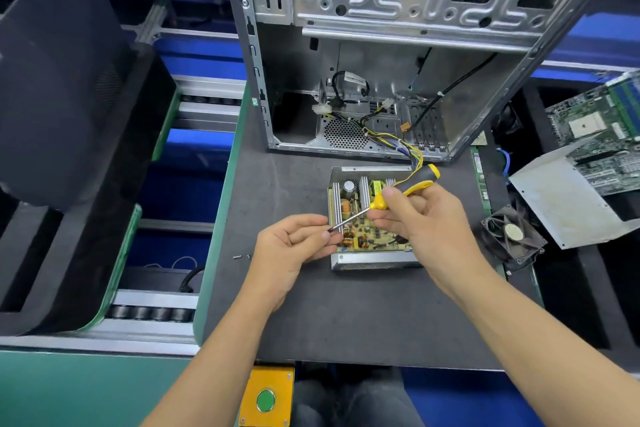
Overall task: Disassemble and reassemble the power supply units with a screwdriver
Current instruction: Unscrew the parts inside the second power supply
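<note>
An open power supply unit lies on the dark mat, its circuit board with coils and heat sinks exposed. My right hand grips a yellow and black screwdriver above the board, shaft slanting down to the left. My left hand pinches at the screwdriver's tip with thumb and fingers; anything small held there is hidden. Two loose screws lie on the mat just left of my left hand. The unit's yellow and black wires run back into an empty computer case.
The removed metal cover and a black fan lie to the right, with a green motherboard behind them. A black side panel stands at left over a roller conveyor. A yellow box with a green button sits at the near edge.
</note>
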Tool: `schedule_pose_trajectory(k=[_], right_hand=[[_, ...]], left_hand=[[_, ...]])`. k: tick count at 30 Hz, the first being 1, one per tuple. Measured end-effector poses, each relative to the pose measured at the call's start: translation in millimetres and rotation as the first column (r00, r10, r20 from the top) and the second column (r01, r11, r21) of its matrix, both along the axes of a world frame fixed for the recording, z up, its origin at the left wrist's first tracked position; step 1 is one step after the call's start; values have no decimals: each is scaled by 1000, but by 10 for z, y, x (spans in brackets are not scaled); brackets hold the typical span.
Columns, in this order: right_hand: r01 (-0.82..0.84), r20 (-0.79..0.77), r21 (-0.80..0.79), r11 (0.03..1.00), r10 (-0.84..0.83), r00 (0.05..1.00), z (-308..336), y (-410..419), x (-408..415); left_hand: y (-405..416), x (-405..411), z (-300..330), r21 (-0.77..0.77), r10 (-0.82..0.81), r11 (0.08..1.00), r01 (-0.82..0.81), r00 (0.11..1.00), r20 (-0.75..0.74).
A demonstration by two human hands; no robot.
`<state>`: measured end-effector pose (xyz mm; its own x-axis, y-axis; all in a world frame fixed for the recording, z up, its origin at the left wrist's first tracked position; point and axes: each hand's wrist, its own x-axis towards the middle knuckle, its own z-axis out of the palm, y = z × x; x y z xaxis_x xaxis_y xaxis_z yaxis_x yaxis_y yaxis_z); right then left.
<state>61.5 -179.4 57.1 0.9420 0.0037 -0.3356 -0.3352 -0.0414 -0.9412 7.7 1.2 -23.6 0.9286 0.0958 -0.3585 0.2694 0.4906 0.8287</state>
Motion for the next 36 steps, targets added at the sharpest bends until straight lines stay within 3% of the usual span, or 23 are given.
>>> schedule_pose_trajectory(k=[10,15,21,24,36], right_hand=[[-53,50,-64,997,57,997,2,45,-50],[-126,126,-193,973,152,980,6,18,-96],[-242,164,-434,868,340,926,-78,-6,-203],[-257,181,-478,840,381,907,-128,10,-218],[-264,184,-532,804,414,891,-200,65,-234]], left_hand=[[83,-52,-71,52,-89,995,88,996,9],[161,-86,-134,260,25,965,-34,999,38],[121,-141,-276,538,-122,839,85,992,34],[26,-144,-324,629,-196,768,121,979,50],[-13,-146,-328,682,-220,722,117,973,66]])
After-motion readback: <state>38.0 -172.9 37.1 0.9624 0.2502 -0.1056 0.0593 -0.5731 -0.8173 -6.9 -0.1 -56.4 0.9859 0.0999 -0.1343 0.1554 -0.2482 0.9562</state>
